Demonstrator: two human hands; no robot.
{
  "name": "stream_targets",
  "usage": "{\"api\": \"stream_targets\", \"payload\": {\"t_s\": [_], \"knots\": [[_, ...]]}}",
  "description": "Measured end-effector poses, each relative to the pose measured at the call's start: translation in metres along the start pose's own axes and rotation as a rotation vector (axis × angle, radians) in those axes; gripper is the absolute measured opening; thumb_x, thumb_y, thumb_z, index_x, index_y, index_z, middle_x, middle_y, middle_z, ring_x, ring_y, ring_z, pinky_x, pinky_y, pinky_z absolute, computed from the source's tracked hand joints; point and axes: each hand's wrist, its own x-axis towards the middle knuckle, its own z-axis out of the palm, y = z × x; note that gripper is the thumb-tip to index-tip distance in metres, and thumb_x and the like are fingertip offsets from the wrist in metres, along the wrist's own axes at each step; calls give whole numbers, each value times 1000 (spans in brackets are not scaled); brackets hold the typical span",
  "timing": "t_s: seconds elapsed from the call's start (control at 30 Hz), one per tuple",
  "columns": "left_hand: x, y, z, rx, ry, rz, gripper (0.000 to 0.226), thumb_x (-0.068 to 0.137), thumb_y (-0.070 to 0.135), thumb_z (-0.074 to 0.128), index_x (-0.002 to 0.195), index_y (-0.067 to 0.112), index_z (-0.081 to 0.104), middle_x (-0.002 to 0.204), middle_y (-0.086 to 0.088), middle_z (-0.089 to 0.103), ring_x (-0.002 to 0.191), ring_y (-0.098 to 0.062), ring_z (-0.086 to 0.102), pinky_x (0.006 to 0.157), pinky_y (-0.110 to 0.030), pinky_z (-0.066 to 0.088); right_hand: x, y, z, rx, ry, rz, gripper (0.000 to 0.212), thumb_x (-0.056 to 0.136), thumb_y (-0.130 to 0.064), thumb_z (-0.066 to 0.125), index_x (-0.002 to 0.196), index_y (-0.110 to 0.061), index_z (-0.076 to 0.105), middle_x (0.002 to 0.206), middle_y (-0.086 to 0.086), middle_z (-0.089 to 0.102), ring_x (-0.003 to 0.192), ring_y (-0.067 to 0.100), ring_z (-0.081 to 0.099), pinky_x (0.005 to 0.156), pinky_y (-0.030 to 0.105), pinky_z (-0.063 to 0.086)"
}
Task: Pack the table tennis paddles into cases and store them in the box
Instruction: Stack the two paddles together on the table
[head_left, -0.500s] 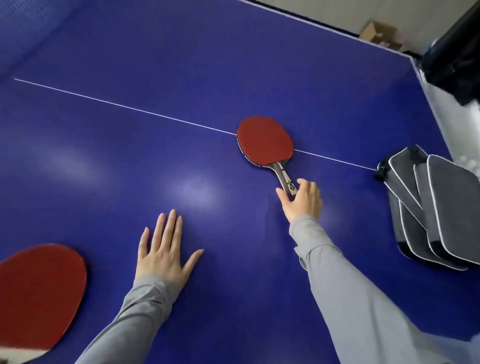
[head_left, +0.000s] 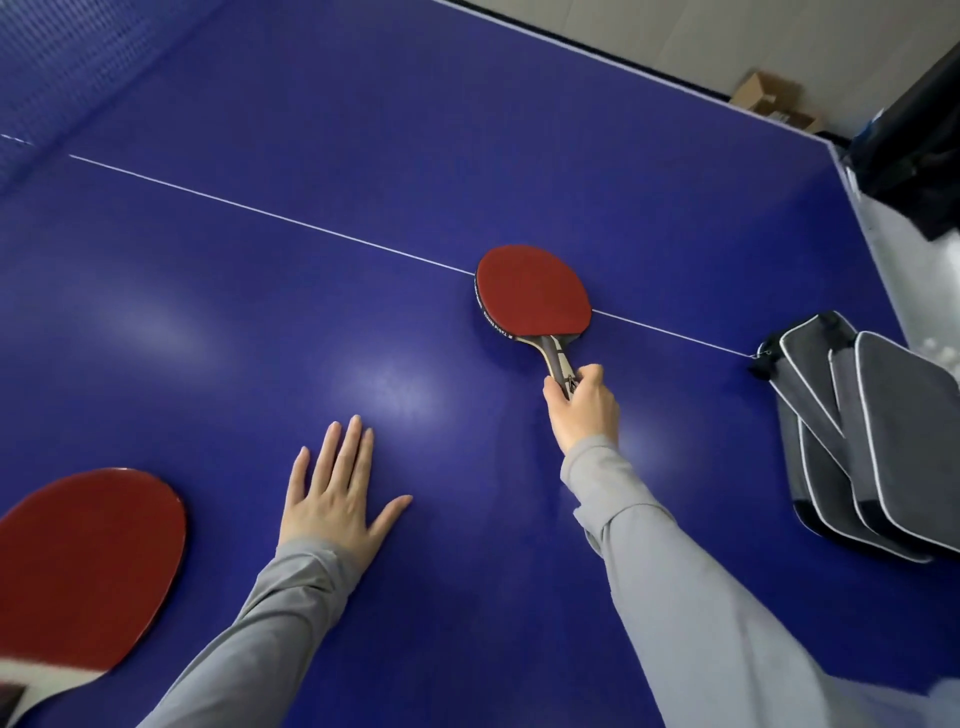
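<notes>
While our right hand (head_left: 584, 410) curls its fingers (head_left: 589, 375) round the paddle (head_left: 532, 296) handle and the left hand (head_left: 332, 499) lies flat, open, on the surface (head_left: 311, 312), we should lift cleanly toward the cases (head_left: 872, 441).

A blue table tennis table (head_left: 363, 130) fills the view, crossed by a thin white centre line (head_left: 260, 213); soft light glares on it. Beyond its far edge, pale floor (head_left: 649, 31) holds cardboard boxes (head_left: 769, 101).

I note a deep blue worktop (head_left: 260, 312) with thin white line (head_left: 270, 218); two red-faced paddles, far (head_left: 532, 291) and near-left (head_left: 88, 561); grey cases (head_left: 883, 441), white piping; grey sleeves (head_left: 675, 571).
</notes>
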Motion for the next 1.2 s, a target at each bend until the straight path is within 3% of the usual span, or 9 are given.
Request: {"api": "stream_targets", "payload": {"t_s": [0.1, 0.17, 0.27, 0.43, 0.6, 0.77, 0.9, 1.03, 1.2], "knots": [[2, -3, 0, 10, -19, 14, 102, 62, 73, -34, 145, 19, -10, 153, 8, -16, 141, -14, -17, 118, -39, -2, -40, 2, -3, 99, 57, -49, 29, 86, -32, 58, 96, -9, 44, 85, 6, 61, 80, 33, 57, 65, 31, 36], [2, -8, -4, -2, -97, 46, 90, 71, 76, -21, 143, 22, -20, 150, 8, -28, 139, -13, -25, 118, -37, -7, -69, 1, -6, 166, 112, -64, 27, 85, -31, 61, 91, -12, 43, 77, -1, 56, 71, 28, 52, 63, 30, 35], [-10, -20, -22, -140, -148, 84, 73, 93, 54, 36, 150, 21, 6, 159, 5, -6, 146, -15, -7, 119, -32, -1, -114, -4, -9, 273, 143, -27, 27, 83, -29, 64, 88, -15, 41, 69, -5, 53, 64, 23, 49, 61, 29, 35], [-95, -68, -40, -417, 155, -59, 52, 83, 19, 68, 130, 5, 52, 143, -12, 44, 130, -35, 42, 103, -46, 35, -196, -2, -10, 340, 172, 66, 29, 82, -26, 67, 91, -7, 47, 71, 0, 57, 67, 32, 56, 60, 30, 38], [-186, -137, -25, -430, 393, -332, 57, 75, 38, 55, 122, 5, 57, 125, -17, 54, 113, -41, 50, 90, -56, 39, -269, 4, -7, 325, 182, 151, 31, 82, -25, 67, 95, -4, 49, 73, -1, 57, 71, 35, 60, 62, 30, 37], [-214, -187, -15, -468, 249, -639, 71, 71, 35, 79, 128, 6, 48, 125, -20, 49, 117, -42, 41, 95, -57, 34, -325, 6, -2, 329, 180, 206, 29, 82, -21, 68, 94, -3, 48, 73, 3, 59, 69, 35, 60, 61, 32, 39], [-205, -209, -14, -586, 105, -573, 57, 70, 25, 80, 116, 4, 54, 106, -17, 54, 108, -36, 45, 94, -45, 37, -358, 7, 3, 305, 173, 239, 30, 82, -21, 67, 95, -3, 48, 73, 6, 61, 66, 34, 59, 62, 39, 46], [-196, -214, -20, -636, 13, -575, 34, 70, 21, 76, 96, 10, 58, 98, -9, 53, 94, -31, 53, 79, -36, 42, -380, 4, 7, 290, 191, 270, 29, 82, -20, 68, 94, -2, 48, 73, 5, 60, 65, 31, 57, 62, 38, 46], [-190, -204, -26, -743, -69, -608, 35, 72, 27, 71, 96, 18, 48, 84, -4, 59, 78, -28, 57, 71, -33, 44, -399, 2, 8, 295, 201, 308, 29, 83, -20, 67, 95, -2, 48, 73, 8, 61, 64, 31, 56, 61, 36, 45]]}}
